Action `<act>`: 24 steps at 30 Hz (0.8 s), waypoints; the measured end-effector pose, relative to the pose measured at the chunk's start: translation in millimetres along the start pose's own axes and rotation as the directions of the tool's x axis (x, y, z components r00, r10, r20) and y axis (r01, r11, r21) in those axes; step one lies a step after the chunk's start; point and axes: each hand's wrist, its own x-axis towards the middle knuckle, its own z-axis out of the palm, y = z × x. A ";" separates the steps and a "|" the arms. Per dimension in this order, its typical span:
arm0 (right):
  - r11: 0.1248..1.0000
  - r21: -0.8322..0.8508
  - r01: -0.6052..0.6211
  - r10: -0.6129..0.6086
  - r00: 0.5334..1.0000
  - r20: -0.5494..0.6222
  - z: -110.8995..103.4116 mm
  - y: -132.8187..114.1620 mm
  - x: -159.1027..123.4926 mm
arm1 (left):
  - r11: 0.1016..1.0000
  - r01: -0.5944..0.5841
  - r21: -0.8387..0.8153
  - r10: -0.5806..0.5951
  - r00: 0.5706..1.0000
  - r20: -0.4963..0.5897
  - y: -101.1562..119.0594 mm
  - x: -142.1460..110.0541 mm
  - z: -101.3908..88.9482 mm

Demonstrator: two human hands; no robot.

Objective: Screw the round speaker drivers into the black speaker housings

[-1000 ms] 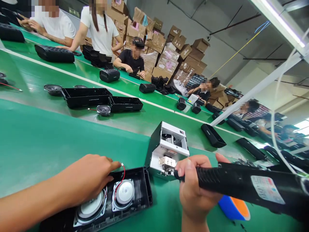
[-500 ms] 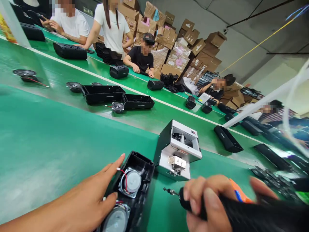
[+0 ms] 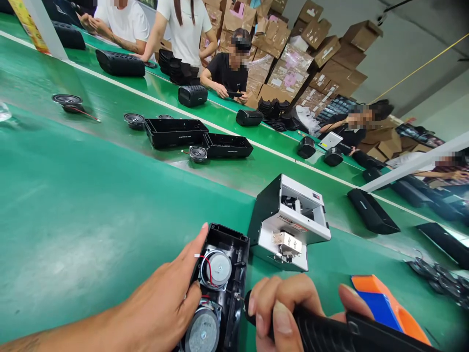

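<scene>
A black speaker housing [image 3: 234,233] lies open side up, and its lower end is cut off by the picture edge. Two round speaker drivers [image 3: 220,269] sit inside with their magnets upward; red wires run beside them. My left hand [image 3: 164,298] grips the housing along its left wall, thumb over the rim. In my right hand [image 3: 282,310] is a black electric screwdriver [image 3: 326,330], fingers wrapped round its body. Its bit points left and reaches over the housing's right side, between the two drivers. Whether the tip touches anything, I cannot tell.
A screw feeder [image 3: 293,225] stands just beyond the housing. An orange and blue object [image 3: 388,303] lies at right, near dark coiled parts [image 3: 439,281]. Across the bench are empty housings [image 3: 176,134], loose speaker drivers [image 3: 198,154] and several seated or standing people.
My right hand has brought the screwdriver left, from beside the housing to over its right side. My left hand keeps its grip. The whole view has shifted slightly.
</scene>
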 end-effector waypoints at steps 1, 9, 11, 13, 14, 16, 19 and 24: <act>1.000 -0.002 0.005 -0.005 1.000 -0.013 1.3 0.1 -0.6 | 1.000 0.004 -0.002 -0.004 1.000 -0.002 0.8 0.2 -0.2; 0.998 0.061 -0.011 0.019 0.991 -0.131 19.5 -6.1 1.3 | 1.000 -0.007 0.009 0.007 1.000 -0.010 -3.8 1.1 2.4; 0.997 0.070 -0.016 0.025 0.990 -0.138 20.0 -4.8 1.4 | 1.000 -0.013 0.002 0.013 1.000 -0.004 -4.1 0.8 3.3; 0.996 0.088 0.010 0.001 0.993 -0.117 20.2 -2.5 1.1 | 1.000 -0.011 -0.008 0.011 1.000 -0.021 -1.3 0.1 4.8; 0.995 0.099 0.032 -0.022 0.995 -0.099 21.2 -1.4 0.8 | 1.000 -0.005 -0.007 0.004 0.999 -0.040 1.0 -0.4 5.8; 0.994 0.099 0.054 -0.046 0.995 -0.085 25.6 -0.1 0.3 | 1.000 0.014 0.008 -0.013 0.996 -0.085 6.5 -1.6 8.6; 0.993 0.041 0.108 -0.099 0.980 -0.173 35.3 -0.4 -0.2 | 0.998 0.040 0.048 -0.033 0.990 -0.136 11.7 -2.7 12.1; 0.999 -0.009 0.043 -0.044 0.984 -0.172 41.0 -0.8 0.0 | 0.997 0.042 0.063 -0.035 0.994 -0.107 -1.6 -0.3 8.4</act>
